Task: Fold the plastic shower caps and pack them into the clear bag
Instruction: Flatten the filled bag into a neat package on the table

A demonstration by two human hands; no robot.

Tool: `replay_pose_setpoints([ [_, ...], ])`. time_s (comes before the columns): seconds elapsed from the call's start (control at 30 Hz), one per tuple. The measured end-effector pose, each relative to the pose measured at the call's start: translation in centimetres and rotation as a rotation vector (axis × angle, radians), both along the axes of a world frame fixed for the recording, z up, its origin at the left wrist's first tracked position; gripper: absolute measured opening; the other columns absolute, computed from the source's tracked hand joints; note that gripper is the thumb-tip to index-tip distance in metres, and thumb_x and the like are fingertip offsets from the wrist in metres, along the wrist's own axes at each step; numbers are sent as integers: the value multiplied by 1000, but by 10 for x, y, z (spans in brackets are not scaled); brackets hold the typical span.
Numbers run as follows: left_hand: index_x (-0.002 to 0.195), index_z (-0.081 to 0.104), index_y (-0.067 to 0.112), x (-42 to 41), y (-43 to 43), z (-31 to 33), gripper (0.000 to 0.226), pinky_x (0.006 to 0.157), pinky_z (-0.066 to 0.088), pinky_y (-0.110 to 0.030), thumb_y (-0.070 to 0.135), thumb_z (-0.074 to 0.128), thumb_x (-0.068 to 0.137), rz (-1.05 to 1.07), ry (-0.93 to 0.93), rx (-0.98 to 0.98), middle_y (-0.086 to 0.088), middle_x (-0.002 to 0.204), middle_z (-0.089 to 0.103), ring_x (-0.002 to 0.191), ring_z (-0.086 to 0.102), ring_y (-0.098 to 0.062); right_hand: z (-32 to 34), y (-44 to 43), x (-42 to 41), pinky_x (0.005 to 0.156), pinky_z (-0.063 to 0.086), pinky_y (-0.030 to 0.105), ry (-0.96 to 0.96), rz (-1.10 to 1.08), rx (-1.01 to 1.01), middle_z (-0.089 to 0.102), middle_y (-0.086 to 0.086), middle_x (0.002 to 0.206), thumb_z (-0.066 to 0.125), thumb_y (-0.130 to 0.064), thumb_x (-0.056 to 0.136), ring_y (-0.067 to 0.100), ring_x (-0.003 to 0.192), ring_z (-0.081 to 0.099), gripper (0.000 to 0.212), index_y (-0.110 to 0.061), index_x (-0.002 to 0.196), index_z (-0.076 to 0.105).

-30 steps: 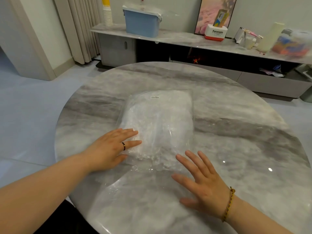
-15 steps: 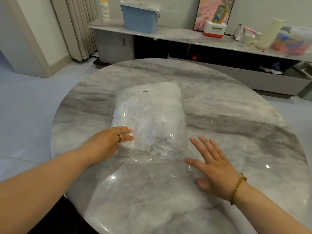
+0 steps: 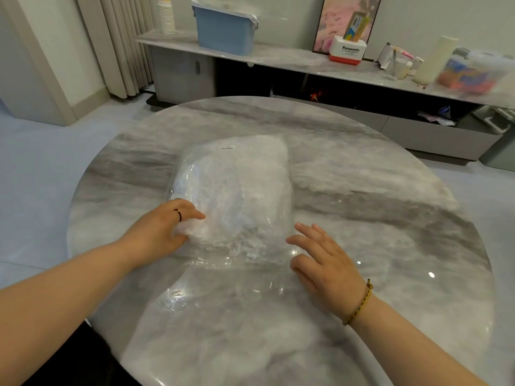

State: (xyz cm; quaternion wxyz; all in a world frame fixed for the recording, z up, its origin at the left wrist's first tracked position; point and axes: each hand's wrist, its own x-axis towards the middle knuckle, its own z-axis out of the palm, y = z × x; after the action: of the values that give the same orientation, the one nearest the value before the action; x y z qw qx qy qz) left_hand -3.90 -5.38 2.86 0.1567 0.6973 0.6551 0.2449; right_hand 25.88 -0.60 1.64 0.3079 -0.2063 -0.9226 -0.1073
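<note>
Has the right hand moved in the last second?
Yes. The right hand slid farther across the table, its fingertips nearer the dark grey vein.

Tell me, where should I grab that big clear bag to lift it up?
Probably pinch the clear bag by its flat, empty flap nearest you, coming from the near side of the table. The shower caps puff up the far half, too wide and slippery to squeeze, while the flap lies thin enough for fingers to pinch.
</note>
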Motion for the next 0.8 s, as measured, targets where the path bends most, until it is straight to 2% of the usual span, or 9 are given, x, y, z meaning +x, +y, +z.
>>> replay_pose_setpoints([
  [0.13,103,46,53,11,-4,9,44,76,30,-3,20,65,80,-109,2,31,36,114,33,102,44,1,18,-9,-4,109,27,26,293,25,-249,50,0,111,27,-24,100,21,115,47,21,-17,86,41],
  [0.27,96,47,43,16,-6,4,33,96,33,-13,54,45,65,-299,70,48,37,113,38,116,36,1,22,-10,-3,99,36,13,436,15,-313,57,1,112,25,-29,100,18,108,52,24,-16,86,39],
  [0.3,93,55,42,18,-6,3,37,103,24,-14,63,43,65,-339,99,15,31,116,38,122,29,4,22,-9,-2,95,37,10,450,5,-304,58,1,111,25,-30,100,17,104,53,25,-16,86,39],
  [0.37,97,68,33,18,-4,0,79,108,0,-7,88,23,62,-393,119,-42,31,122,32,126,6,17,19,-7,0,89,39,9,458,-16,-287,57,2,104,25,-31,100,15,96,56,26,-15,89,42],
  [0.47,101,72,24,16,-3,0,105,103,-10,-1,89,-2,63,-384,95,-37,30,125,34,124,-1,24,12,-7,2,71,49,16,445,-48,-330,68,0,87,25,-35,100,12,86,63,27,-18,95,45],
  [0.53,103,71,25,13,-7,2,100,104,-6,-1,90,4,65,-370,35,-3,38,125,35,123,2,29,8,-7,3,56,46,14,414,-83,-365,69,-3,78,24,-38,100,5,72,64,26,-20,90,40],
  [0.63,113,63,34,5,-22,8,81,106,3,-2,89,25,68,-416,31,58,55,119,32,126,8,27,2,-7,4,52,35,-1,421,-149,-482,61,-18,75,34,-30,94,-18,63,55,10,-26,85,33],
  [0.7,121,51,36,-4,-33,7,73,107,12,-10,86,34,70,-460,107,104,31,129,43,132,10,19,-1,-7,7,54,35,-2,466,-189,-573,60,-28,71,32,-29,86,-22,65,53,9,-36,81,29],
  [0.8,131,40,33,-13,-44,2,85,107,17,-22,89,29,67,-496,341,105,10,134,43,138,8,8,-4,-5,9,61,42,16,542,-239,-711,64,-31,70,28,-41,82,6,73,62,6,-45,85,32],
])
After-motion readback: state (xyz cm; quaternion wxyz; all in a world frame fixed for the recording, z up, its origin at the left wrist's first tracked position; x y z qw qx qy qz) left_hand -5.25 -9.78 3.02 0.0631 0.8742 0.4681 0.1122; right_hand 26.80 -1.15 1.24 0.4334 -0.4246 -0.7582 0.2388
